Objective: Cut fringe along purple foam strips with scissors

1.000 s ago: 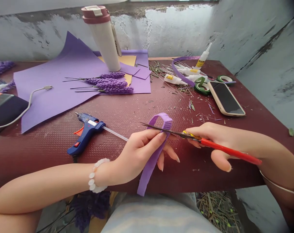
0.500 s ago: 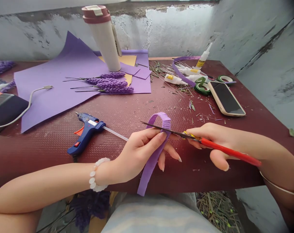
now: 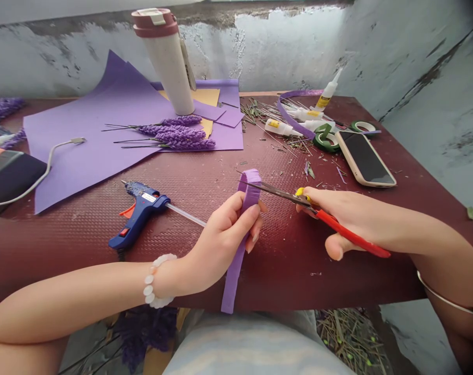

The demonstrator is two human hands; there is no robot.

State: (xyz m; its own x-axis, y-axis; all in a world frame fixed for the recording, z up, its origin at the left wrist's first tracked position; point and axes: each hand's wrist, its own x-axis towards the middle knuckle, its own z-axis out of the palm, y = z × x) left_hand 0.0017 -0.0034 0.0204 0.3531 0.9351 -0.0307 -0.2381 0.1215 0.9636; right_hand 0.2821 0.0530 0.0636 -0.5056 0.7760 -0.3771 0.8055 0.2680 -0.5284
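The left hand (image 3: 221, 242) was clamped on a purple foam strip (image 3: 251, 195), which stood just above the grip and hung below it. The right hand (image 3: 351, 219) held red-handled scissors (image 3: 348, 226) beside it; the blades (image 3: 277, 192), seemingly at the strip, could nick those fingers if it slipped.

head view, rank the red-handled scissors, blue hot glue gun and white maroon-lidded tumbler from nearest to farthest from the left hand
From the left hand, which grips the purple foam strip:

1. Red-handled scissors: to its right, blade tips by the strip, held in the right hand.
2. Blue hot glue gun: left, on the table.
3. White maroon-lidded tumbler: far back.
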